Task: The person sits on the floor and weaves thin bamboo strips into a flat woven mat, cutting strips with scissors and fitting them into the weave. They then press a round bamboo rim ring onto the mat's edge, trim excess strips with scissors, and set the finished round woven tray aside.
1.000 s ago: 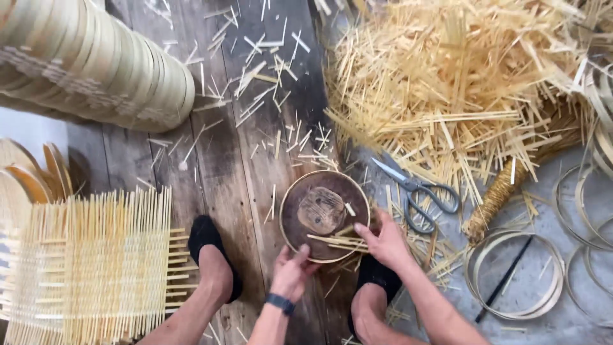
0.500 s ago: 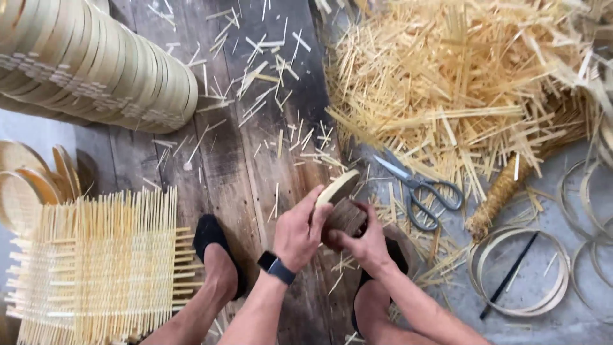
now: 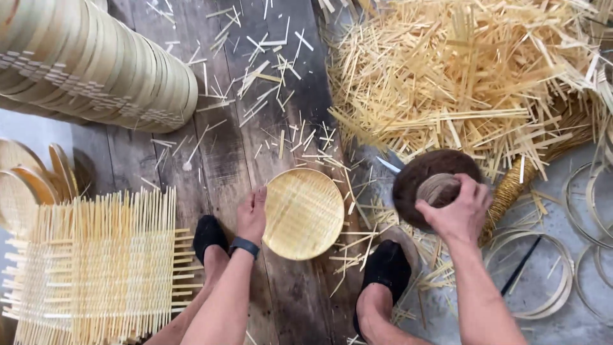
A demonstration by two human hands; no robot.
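My left hand [image 3: 253, 216] grips the left edge of a round, pale woven bamboo tray [image 3: 304, 213] and holds it flat above the wooden floor. My right hand [image 3: 454, 209] holds a dark brown round mould [image 3: 429, 180] by its centre, lifted off to the right of the tray, over the scissors and straw. Both my feet in black socks rest below, the left foot [image 3: 209, 236] next to the tray and the right foot [image 3: 384, 268] under the mould.
A long stack of round bamboo trays [image 3: 96, 70] lies at the top left. A square woven bamboo mat [image 3: 96, 268] lies at the bottom left. A big heap of cut bamboo strips [image 3: 466, 76] fills the top right. Bamboo hoops [image 3: 543, 268] lie at the right.
The two hands have drawn apart: the left now holds the pale woven tray alone, and the right has lifted the dark mould away to the right.
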